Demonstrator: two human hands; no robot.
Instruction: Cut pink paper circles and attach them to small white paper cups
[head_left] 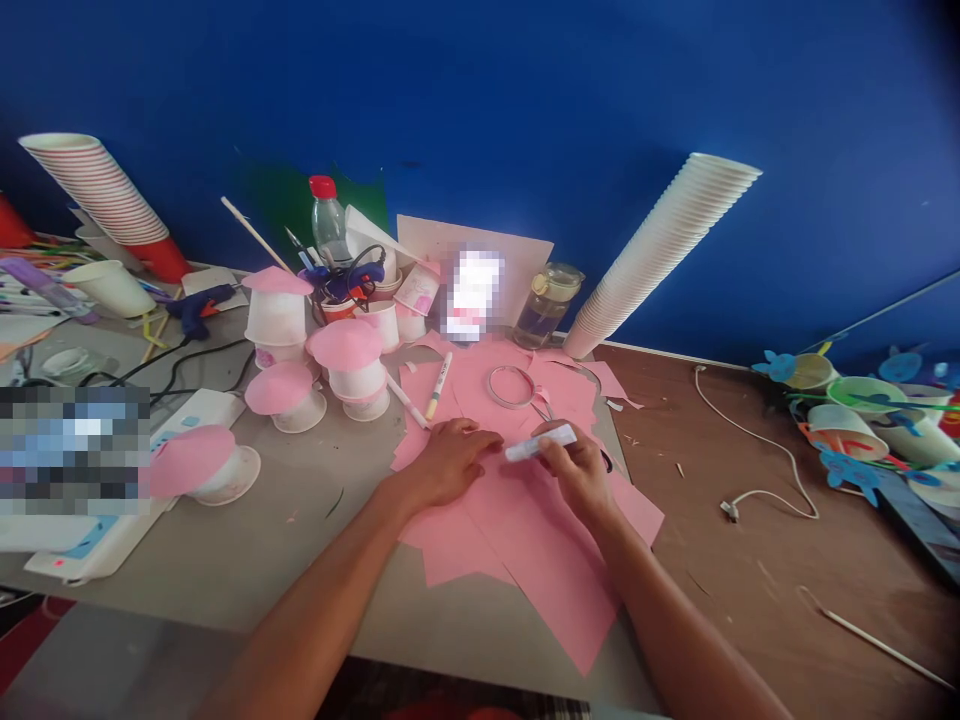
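Pink paper sheets with cut, jagged edges lie overlapping in front of me. My right hand grips a white tube, which looks like a glue stick, tilted above the paper. My left hand lies on the pink paper with its fingers stretched toward the tube, holding nothing I can see. Just beyond the hands are a clear ring like a tape roll and a white marker. A dark loop, perhaps a scissors handle, is partly hidden behind my right hand.
Several paper cups with pink cone tops stand at left, near a power strip and a blue glue gun. A blurred lit screen, a glass jar and a tall cup stack stand behind. A cable lies right.
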